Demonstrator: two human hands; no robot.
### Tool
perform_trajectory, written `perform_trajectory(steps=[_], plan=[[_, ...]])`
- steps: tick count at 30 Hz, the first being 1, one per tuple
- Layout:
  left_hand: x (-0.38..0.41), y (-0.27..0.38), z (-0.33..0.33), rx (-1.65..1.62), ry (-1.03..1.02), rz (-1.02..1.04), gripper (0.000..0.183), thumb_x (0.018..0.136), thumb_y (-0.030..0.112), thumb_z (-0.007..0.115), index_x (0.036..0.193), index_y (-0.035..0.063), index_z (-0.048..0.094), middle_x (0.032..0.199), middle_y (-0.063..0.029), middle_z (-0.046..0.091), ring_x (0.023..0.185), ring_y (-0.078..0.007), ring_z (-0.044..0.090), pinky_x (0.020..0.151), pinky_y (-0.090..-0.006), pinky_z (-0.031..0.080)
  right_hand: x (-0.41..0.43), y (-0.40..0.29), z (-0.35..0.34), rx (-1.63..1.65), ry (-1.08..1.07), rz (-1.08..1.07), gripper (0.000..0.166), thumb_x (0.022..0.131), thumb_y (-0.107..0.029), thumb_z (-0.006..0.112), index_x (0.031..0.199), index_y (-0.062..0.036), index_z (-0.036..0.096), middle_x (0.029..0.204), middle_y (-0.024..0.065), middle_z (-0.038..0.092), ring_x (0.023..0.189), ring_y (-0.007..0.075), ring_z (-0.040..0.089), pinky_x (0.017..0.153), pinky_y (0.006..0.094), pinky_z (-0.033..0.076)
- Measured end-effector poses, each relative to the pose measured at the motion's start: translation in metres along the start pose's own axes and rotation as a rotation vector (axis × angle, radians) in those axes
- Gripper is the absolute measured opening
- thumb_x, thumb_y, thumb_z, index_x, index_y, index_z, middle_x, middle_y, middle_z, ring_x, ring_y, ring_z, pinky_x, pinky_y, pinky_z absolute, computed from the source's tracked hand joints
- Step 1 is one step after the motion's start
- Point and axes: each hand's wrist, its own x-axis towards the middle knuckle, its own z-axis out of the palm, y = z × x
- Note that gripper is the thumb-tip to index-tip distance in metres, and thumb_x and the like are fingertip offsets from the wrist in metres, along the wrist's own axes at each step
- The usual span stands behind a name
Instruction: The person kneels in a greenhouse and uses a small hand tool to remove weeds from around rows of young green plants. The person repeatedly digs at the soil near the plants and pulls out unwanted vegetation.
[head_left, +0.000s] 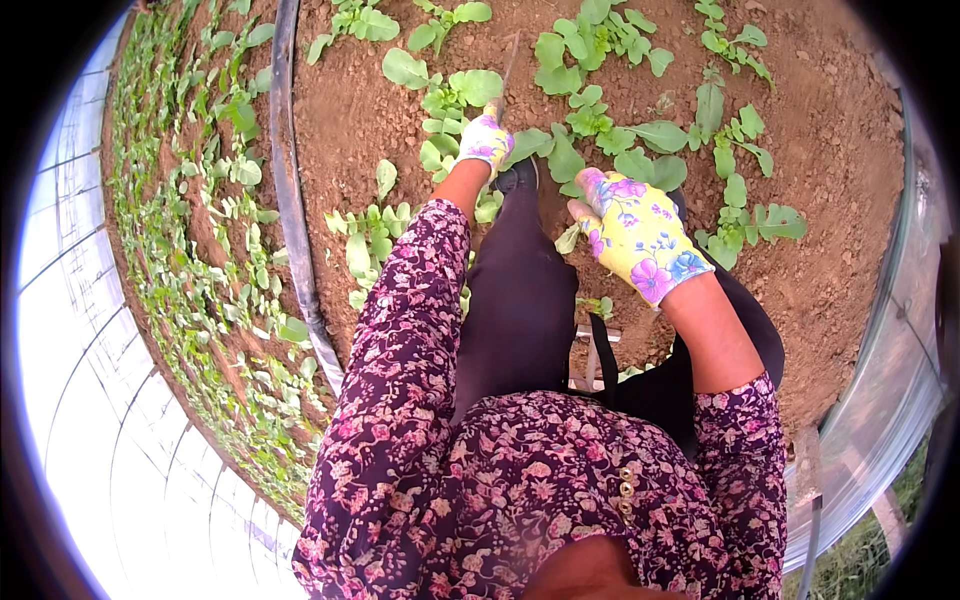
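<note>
Both hands wear yellow floral work gloves. My left hand (486, 140) is closed around a thin tool (511, 66), whose slim shaft points forward over the brown soil; its kind cannot be told. Green leafy seedlings (444, 101) stand right beside that hand, just ahead of my shoe. My right hand (628, 229) is at the right, above the soil near my knee, fingers pointing forward and left, its palm side hidden. A broad-leaved plant (637, 166) grows just beyond its fingertips, and a pale loose-looking leaf (568, 238) lies below its thumb.
A dark irrigation hose (287, 169) runs lengthwise at the left, with dense rows of seedlings (202, 277) beyond it. More plants (724, 225) grow at the right. Clear plastic sheeting (874, 352) borders the soil at the right. My dark-trousered legs stand among the plants.
</note>
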Motion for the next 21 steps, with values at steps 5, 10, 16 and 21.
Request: perform_trajectory(steps=[5,10,16,21], plan=[[-0.056,-0.046,0.016,0.093,0.006,0.083,0.056,0.081,0.01,0.052,0.136,0.0047,0.042,0.095,-0.0235,0.064,0.088,-0.0375,0.063,0.076,-0.0421,0.049,0.004,0.007,-0.011,0.036,0.092,0.071,0.033,0.091,-0.03,0.054,0.112,-0.0057,0.059,0.106,0.0192,0.063,0.098,0.037,0.06,0.085,0.045,0.047],[-0.118,-0.025,-0.026,0.014,-0.143,-0.057,0.058,0.081,0.007,0.052,0.138,0.0123,0.043,0.118,-0.0218,0.06,0.108,-0.0362,0.058,0.091,-0.0389,0.046,0.009,0.027,-0.015,0.044,0.265,0.074,0.033,0.092,-0.032,0.055,0.112,-0.0061,0.059,0.103,0.0192,0.065,0.099,0.0359,0.06,0.085,0.0433,0.046],[-0.14,-0.03,-0.058,0.065,-0.209,-0.059,0.055,0.08,0.008,0.054,0.134,0.0144,0.048,0.117,-0.0199,0.061,0.108,-0.0352,0.058,0.091,-0.0404,0.046,0.011,0.027,-0.021,0.068,0.282,0.06,0.033,0.092,-0.032,0.054,0.112,-0.006,0.058,0.103,0.0191,0.065,0.099,0.0351,0.06,0.084,0.0429,0.047],[-0.128,-0.042,-0.024,0.086,-0.031,-0.031,0.053,0.082,0.008,0.051,0.135,0.009,0.047,0.115,-0.0196,0.063,0.099,-0.031,0.063,0.085,-0.0354,0.049,0.01,0.015,-0.024,0.11,0.231,0.098,0.033,0.092,-0.032,0.054,0.112,-0.0064,0.058,0.105,0.0193,0.064,0.101,0.0344,0.06,0.085,0.0424,0.047]])
